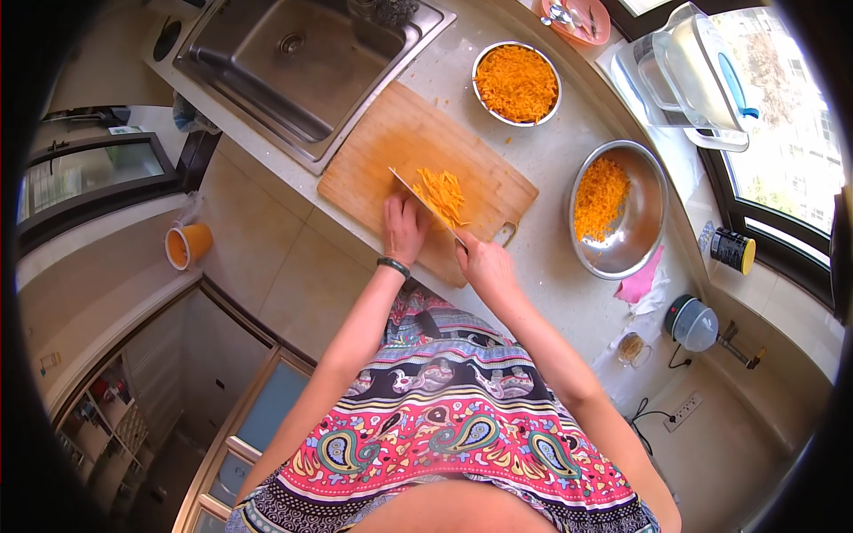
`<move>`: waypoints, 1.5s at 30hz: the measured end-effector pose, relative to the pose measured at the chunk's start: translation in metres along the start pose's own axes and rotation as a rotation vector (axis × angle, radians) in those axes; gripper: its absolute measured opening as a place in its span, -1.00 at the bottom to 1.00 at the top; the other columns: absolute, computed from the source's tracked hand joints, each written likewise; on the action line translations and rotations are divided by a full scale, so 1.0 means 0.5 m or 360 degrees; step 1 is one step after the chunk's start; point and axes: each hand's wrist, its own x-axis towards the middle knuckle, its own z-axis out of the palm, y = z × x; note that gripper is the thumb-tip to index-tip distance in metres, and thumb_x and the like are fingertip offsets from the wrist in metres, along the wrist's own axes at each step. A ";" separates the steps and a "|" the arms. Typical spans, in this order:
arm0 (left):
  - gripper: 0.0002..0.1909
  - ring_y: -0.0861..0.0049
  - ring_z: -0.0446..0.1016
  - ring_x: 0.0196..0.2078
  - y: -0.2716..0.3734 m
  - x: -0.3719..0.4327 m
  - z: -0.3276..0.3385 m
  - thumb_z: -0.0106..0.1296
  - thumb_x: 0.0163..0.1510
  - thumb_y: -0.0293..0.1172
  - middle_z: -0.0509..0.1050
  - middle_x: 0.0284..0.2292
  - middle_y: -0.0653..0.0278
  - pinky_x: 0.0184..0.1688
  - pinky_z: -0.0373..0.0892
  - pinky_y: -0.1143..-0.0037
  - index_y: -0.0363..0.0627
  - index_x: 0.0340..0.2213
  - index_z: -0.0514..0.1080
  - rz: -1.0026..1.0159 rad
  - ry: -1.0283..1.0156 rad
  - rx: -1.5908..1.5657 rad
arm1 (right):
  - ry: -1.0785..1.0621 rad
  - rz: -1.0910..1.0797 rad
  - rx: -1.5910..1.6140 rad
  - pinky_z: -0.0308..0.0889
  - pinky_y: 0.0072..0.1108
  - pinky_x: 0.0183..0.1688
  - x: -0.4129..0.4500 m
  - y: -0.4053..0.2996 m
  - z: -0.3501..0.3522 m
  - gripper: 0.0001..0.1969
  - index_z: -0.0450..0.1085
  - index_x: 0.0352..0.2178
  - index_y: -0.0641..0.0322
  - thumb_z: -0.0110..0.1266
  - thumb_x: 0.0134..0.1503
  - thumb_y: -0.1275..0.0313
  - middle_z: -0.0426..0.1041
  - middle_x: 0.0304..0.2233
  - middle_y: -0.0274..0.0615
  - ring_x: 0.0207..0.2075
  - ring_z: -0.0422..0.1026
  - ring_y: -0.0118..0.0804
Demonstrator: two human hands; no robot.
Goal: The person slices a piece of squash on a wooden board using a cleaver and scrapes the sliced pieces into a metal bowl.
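My right hand [490, 263] grips the handle of a kitchen knife [426, 202], whose blade slants up and left over a wooden cutting board [363, 150]. My left hand [403, 226] wears a dark bracelet and sits at the left face of the blade with bent fingers. Whether anything lies under those fingers is hidden. Orange strips, apparently carrot [441, 193], are heaped on the board just right of the blade. Finely chopped orange bits [600, 200] fill one side of an oval steel bowl [650, 206]. More orange shreds [516, 83] fill a round metal bowl [476, 90].
A steel sink [293, 93] adjoins the board at upper left. On the windowsill stand a water filter pitcher [686, 80], a pink plate with spoons [593, 30] and a dark can [730, 250]. A small chopper [693, 323] and glass jar [633, 350] are at right.
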 end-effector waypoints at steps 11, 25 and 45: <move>-0.79 0.01 0.32 -0.12 0.003 0.009 -0.007 0.03 0.03 -0.58 0.35 -0.18 -0.03 -0.04 0.30 0.24 -0.26 -0.23 0.39 -0.0017 0.0179 -0.0195 | 0.0066 0.0004 0.0249 0.43 -0.15 -0.34 0.010 0.018 -0.014 -0.76 0.52 -0.20 0.00 0.07 0.09 0.32 0.48 -0.54 0.18 -0.47 0.51 0.16; -0.84 0.04 0.32 -0.09 -0.001 0.010 -0.005 0.00 0.07 -0.59 0.36 -0.15 -0.02 -0.03 0.30 0.26 -0.28 -0.26 0.38 -0.0083 0.0164 -0.0218 | 0.0220 -0.0025 0.0507 0.42 -0.14 -0.34 0.035 0.035 0.016 -0.80 0.53 -0.33 0.18 0.07 0.11 0.32 0.47 -0.55 0.18 -0.46 0.49 0.18; -0.88 -0.01 0.31 -0.14 -0.005 0.010 0.000 -0.02 0.09 -0.57 0.35 -0.22 -0.05 -0.06 0.28 0.22 -0.28 -0.29 0.35 -0.0067 0.0153 -0.0175 | -0.0010 0.0003 0.0223 0.43 -0.14 -0.30 0.007 0.004 -0.014 -0.72 0.50 -0.14 0.04 0.06 0.11 0.32 0.50 -0.50 0.17 -0.43 0.50 0.19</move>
